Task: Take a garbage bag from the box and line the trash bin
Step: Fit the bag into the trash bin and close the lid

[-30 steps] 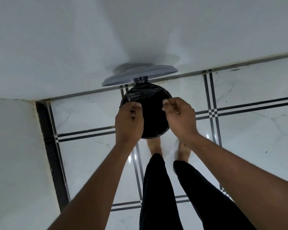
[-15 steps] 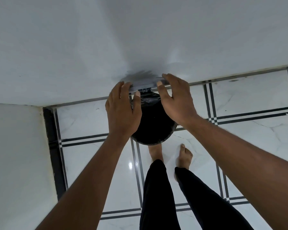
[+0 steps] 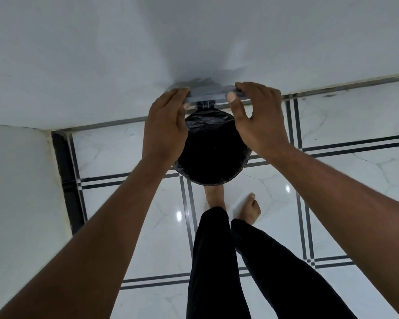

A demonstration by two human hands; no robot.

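A round trash bin (image 3: pixel 211 178) stands on the floor against the wall, seen from above. A black garbage bag (image 3: pixel 207 125) lines it, its edge folded over the rim. The bin's grey lid (image 3: pixel 206 96) stands raised at the back, against the wall. My left hand (image 3: pixel 165 127) grips the lid's left end, and its palm covers the bin's left rim. My right hand (image 3: pixel 256 116) holds the lid's right end, thumb on its front face. No bag box is in view.
A white wall (image 3: pixel 148 42) rises right behind the bin, and a second white wall (image 3: pixel 16 203) closes the corner on the left. The floor (image 3: pixel 355 180) is glossy white tile with dark lines. My bare feet (image 3: pixel 251 209) stand just in front of the bin.
Both hands left the bag's edge at the rim and rose to the lid at the back. They now hold its two ends. The view has moved closer to the bin.
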